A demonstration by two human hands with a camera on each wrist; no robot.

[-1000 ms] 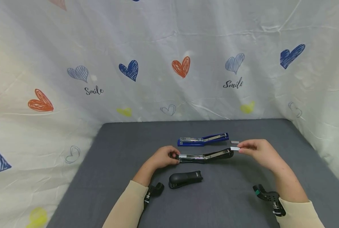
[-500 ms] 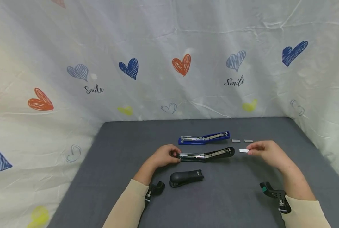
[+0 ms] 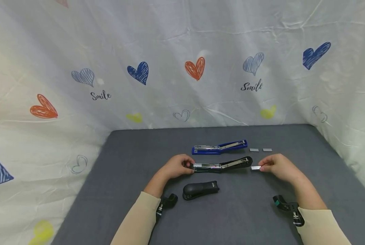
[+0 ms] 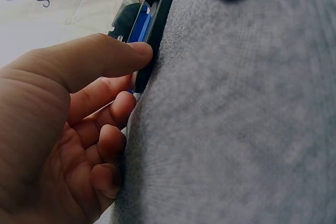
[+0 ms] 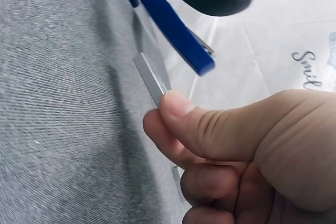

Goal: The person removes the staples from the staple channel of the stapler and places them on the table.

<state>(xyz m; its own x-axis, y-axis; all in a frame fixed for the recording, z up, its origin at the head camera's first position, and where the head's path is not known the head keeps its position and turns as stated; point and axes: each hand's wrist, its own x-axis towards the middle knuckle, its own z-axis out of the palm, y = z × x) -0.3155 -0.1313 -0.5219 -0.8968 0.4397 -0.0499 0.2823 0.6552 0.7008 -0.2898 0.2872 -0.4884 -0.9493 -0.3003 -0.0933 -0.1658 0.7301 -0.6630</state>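
Observation:
My left hand [image 3: 177, 167] pinches the left end of an opened black stapler [image 3: 236, 164], thumb on top and forefinger below in the left wrist view. The stapler's top is swung out to the right, baring its metal rail. In my right hand [image 3: 278, 166], a strip of staples [image 5: 149, 81] is pinched between thumb and forefinger. That strip sticks out leftward, close to the stapler's right end. Behind lies an opened blue stapler [image 3: 206, 150], with two more staple strips to its right, one nearer [image 3: 254, 150] and one farther right.
A closed black stapler [image 3: 201, 190] lies in front, between the forearms. Everything rests on a grey cloth-covered table [image 3: 133, 143]. A white curtain [image 3: 164, 102] printed with hearts hangs behind and at the sides.
My right hand drew the staple strip rightward from the black stapler's end, then came back left and a little nearer with it. The left hand keeps its grip and barely moves.

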